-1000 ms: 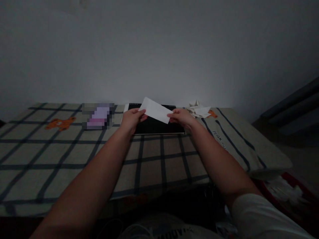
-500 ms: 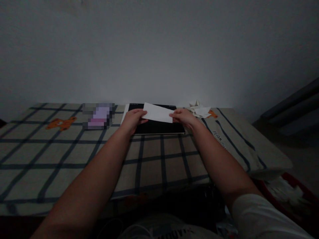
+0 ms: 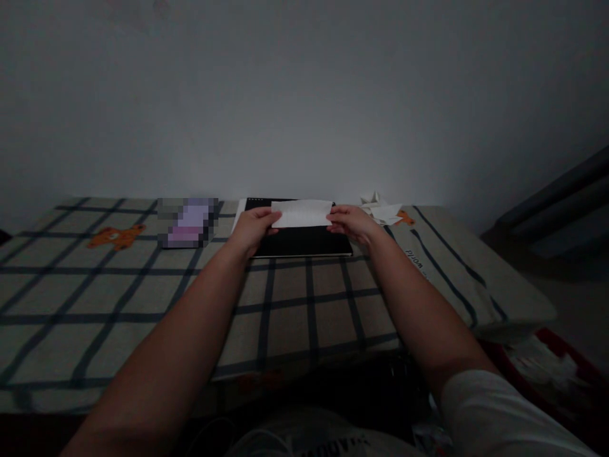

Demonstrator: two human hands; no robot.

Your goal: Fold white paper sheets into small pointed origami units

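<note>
A white sheet of paper (image 3: 302, 214), with faint lines on it, is stretched level between my two hands. My left hand (image 3: 253, 230) pinches its left edge, thumb on top. On the other side, my right hand (image 3: 353, 222) grips the right edge between thumb and fingers. Beneath the paper lies a flat black notebook (image 3: 304, 244) with a row of holes along its far edge; a pale page shows at its left side. Whether the paper touches the notebook I cannot tell.
Folded white paper pieces (image 3: 380, 211) lie beyond my right hand. A blurred-out phone-like object (image 3: 190, 222) is at the left. The checked tablecloth (image 3: 118, 343) carries orange bear prints. A wall rises behind, and a red container (image 3: 566, 349) with white scraps stands low at the right.
The paper has turned from a tilt to nearly level, and its faintly lined face now shows. My right hand has shifted slightly; both hands keep their hold.
</note>
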